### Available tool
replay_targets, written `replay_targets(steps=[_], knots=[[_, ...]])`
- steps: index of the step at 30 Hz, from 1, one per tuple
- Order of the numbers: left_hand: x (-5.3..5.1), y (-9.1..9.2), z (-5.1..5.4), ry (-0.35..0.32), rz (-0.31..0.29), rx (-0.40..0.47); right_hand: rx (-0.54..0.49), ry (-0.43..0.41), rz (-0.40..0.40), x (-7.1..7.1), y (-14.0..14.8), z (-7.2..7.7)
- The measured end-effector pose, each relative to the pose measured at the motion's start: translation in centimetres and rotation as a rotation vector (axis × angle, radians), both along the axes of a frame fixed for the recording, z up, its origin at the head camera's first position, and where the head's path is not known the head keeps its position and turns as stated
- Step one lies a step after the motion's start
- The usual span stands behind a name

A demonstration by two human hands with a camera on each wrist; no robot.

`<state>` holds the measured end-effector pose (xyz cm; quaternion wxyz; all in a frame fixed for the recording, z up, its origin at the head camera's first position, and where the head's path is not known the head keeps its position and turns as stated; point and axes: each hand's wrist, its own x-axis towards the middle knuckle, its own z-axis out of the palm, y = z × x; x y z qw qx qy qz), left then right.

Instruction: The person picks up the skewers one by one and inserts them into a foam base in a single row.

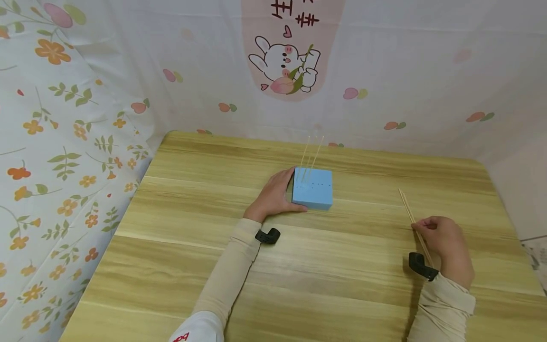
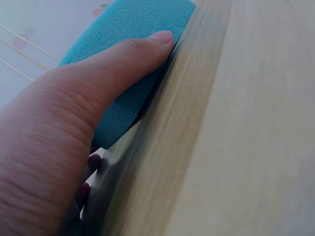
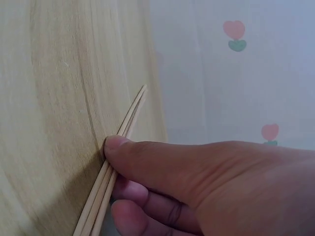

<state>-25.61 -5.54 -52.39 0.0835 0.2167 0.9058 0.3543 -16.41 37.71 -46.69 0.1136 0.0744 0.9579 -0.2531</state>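
Note:
A blue foam block [image 1: 313, 194] with small holes in its top lies on the table, and several thin sticks [image 1: 317, 153] stand upright in its left part. The left hand [image 1: 275, 194] grips the block's left side, its thumb along the near face; in the left wrist view the thumb of the left hand [image 2: 83, 93] presses the blue block [image 2: 123, 34]. At the right, the right hand [image 1: 444, 240] pinches a few thin wooden sticks [image 1: 406, 205] between thumb and fingers. The right wrist view shows the sticks [image 3: 101, 194] bundled under the thumb of the right hand [image 3: 172, 172].
The wood-grained table [image 1: 342, 266] extends around the block and both hands. A white curtain [image 1: 192, 57] with a rabbit print hangs behind the table's back edge, and a floral cloth [image 1: 64, 166] hangs at the left. Each wrist wears a black band.

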Motion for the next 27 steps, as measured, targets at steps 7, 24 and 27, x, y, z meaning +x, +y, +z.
replay_targets(steps=[7,24,27], knots=[[0.0,0.0,0.1,-0.005,0.0,-0.004,-0.016,0.172,-0.013,0.2,-0.9,1.2],[-0.3,-0.1,0.0,0.01,0.001,-0.015,-0.695,0.836,0.006,-6.9,-15.0,5.6],[-0.2,0.0,0.1,0.002,-0.005,-0.004,-0.699,0.847,0.097,-7.7,-17.3,5.7]])
